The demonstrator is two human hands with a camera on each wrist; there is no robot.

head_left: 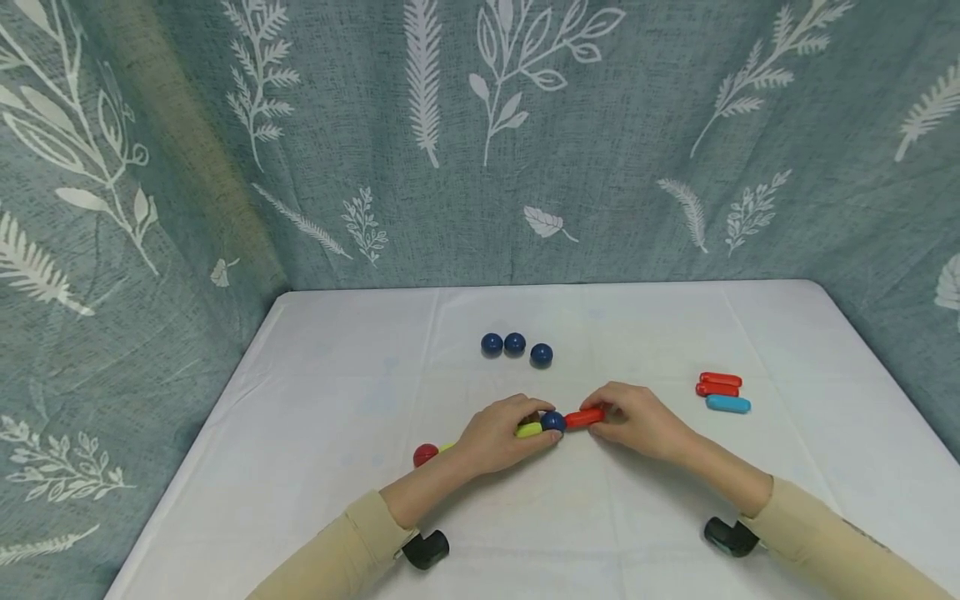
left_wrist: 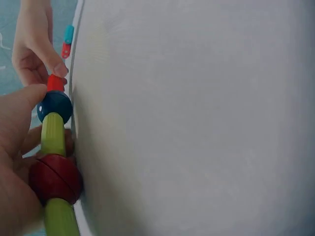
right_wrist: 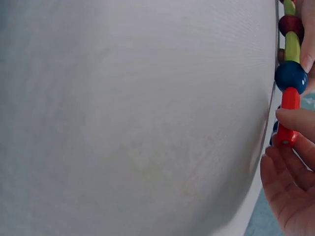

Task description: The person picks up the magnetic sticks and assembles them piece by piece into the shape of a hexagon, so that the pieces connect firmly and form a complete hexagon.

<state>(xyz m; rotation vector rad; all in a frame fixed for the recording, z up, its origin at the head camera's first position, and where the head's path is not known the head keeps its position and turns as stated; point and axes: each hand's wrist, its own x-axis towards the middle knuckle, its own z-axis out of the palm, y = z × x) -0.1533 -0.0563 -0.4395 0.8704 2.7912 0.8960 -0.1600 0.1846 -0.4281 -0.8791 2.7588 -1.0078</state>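
My left hand (head_left: 498, 435) pinches a dark blue ball (head_left: 553, 422) between thumb and fingers. A red rod (head_left: 584, 417) meets that ball, and my right hand (head_left: 642, 422) grips the rod by its outer end. From the ball's other side runs a yellow-green rod (left_wrist: 53, 133), joined to a dark red ball (left_wrist: 55, 179) below my left palm. A second yellow-green rod (left_wrist: 61, 217) continues from there to another red ball (head_left: 425, 455) at the chain's left end. In the head view, my left hand and forearm cover the chain's middle.
Three loose dark blue balls (head_left: 514, 344) lie farther back on the white-covered table (head_left: 337, 375). Two loose red rods (head_left: 718, 389) and a light blue rod (head_left: 728, 404) lie together on the right. A patterned grey-green curtain (head_left: 450, 208) hangs behind the table.
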